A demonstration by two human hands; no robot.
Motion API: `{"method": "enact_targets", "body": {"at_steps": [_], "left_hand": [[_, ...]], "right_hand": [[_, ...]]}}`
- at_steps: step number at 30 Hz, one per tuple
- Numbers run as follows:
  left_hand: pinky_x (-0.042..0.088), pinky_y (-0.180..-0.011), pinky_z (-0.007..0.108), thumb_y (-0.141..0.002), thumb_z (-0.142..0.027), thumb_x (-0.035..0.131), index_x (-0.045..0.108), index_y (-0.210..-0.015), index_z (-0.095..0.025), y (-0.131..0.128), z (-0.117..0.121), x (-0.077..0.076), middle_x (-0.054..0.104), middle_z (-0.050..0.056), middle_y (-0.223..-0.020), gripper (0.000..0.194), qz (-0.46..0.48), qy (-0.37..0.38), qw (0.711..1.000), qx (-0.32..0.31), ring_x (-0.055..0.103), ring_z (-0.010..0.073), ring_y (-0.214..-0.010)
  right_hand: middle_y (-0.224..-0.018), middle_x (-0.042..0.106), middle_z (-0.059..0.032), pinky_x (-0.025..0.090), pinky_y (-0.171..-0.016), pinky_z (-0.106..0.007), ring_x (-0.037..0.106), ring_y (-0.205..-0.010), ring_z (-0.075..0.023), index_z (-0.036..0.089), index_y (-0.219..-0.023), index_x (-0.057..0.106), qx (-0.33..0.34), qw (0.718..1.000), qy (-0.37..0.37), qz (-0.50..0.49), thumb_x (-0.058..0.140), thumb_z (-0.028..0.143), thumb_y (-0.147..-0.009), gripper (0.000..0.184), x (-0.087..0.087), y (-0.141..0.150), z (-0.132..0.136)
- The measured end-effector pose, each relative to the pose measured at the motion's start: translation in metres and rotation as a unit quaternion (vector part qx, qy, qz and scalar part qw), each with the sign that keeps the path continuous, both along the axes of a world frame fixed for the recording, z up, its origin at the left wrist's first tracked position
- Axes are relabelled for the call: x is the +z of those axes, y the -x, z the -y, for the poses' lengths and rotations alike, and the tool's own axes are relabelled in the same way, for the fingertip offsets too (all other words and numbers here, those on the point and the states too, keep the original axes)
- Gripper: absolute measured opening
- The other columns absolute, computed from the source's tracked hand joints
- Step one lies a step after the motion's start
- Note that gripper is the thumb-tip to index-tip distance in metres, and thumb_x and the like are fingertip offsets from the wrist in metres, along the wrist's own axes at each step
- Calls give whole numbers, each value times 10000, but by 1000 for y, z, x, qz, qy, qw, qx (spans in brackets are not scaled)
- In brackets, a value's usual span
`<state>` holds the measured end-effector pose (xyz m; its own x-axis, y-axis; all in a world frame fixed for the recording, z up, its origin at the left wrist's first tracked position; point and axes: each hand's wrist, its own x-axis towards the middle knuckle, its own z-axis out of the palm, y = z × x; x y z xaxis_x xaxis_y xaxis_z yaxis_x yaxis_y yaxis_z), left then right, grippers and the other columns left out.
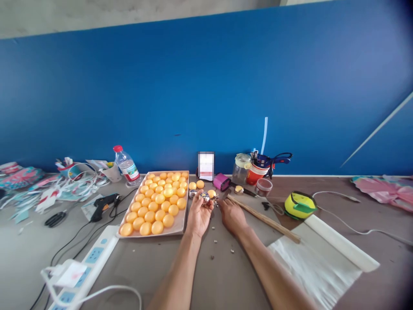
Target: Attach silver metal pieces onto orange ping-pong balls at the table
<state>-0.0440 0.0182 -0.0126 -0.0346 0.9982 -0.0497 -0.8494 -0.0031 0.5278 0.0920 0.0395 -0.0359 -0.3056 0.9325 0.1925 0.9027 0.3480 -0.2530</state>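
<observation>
Box (pixel 177 224): holds orange balls (pixel 160 199), near the back edge of the desk (pixel 226 275).
Left hand (pixel 199 215): pinches a shiny ball (pixel 205 197), just past the box's right edge.
Right hand (pixel 233 214): beside a stick (pixel 267 218); cannot tell if it holds anything.

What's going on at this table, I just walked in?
Someone is working with both hands. The left hand holds a shiny ball in its fingers, while the right hand is low over the table close by; whether it grips anything is hard to tell. Small shiny bits lie loose between the forearms. A tray of orange balls sits to the left, and a stick lies to the right.
</observation>
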Motion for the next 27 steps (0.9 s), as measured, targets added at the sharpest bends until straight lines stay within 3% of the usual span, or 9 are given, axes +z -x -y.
{"method": "enact_targets", "body": {"at_steps": [11, 15, 18, 20, 23, 27], "left_hand": [[453, -630, 235, -705, -230, 725, 571, -1044, -208, -4, 2, 0, 630, 25, -783, 373, -40, 7, 999, -5, 601, 128, -694], [448, -632, 238, -697, -243, 732, 566, -1053, -212, -4, 2, -1, 630, 22, -782, 393, -51, 7, 999, -7, 605, 132, -699], [448, -639, 239, -690, -243, 740, 563, -1053, -215, -3, 2, -2, 640, 24, -812, 405, -55, 16, 998, -6, 609, 132, -706], [451, -652, 241, -693, -240, 738, 563, -1051, -215, -2, 2, -2, 645, 26, -824, 399, -55, 19, 998, -9, 612, 132, -712], [453, -680, 246, -701, -223, 730, 563, -1057, -218, -1, 3, -2, 653, 30, -850, 393, -57, 18, 998, -19, 616, 131, -726], [453, -717, 257, -696, -194, 730, 570, -1065, -234, -3, 4, -1, 658, 34, -928, 404, -63, 8, 997, -31, 618, 134, -773]], "right_hand": [[-816, 610, -59, 386, -737, -236, 573, -809, -161, 167, -817, 602, 16, 994, -29, -102, 418, 197, -863, 192, -10, -4, -3], [-823, 581, -64, 405, -710, -248, 554, -772, -161, 169, -773, 570, 7, 976, -64, -208, 397, 191, -838, 186, -14, -5, -4], [-812, 587, -65, 425, -686, -259, 558, -751, -163, 175, -743, 529, -17, 940, -66, -334, 411, 181, -780, 124, -11, -4, -4], [-670, 574, -19, 416, -577, -245, 541, -600, -145, 184, -747, 511, -31, 907, 0, -420, 419, 207, -769, 98, -8, -2, -2], [-473, 473, 61, 337, -439, -221, 442, -411, -116, 193, -747, 497, -39, 836, 98, -538, 462, 279, -768, 95, -3, 1, -2], [-462, 475, 68, 331, -459, -224, 422, -419, -97, 173, -750, 550, -6, 742, 138, -656, 583, 378, -729, 209, 3, 6, -2]]}}
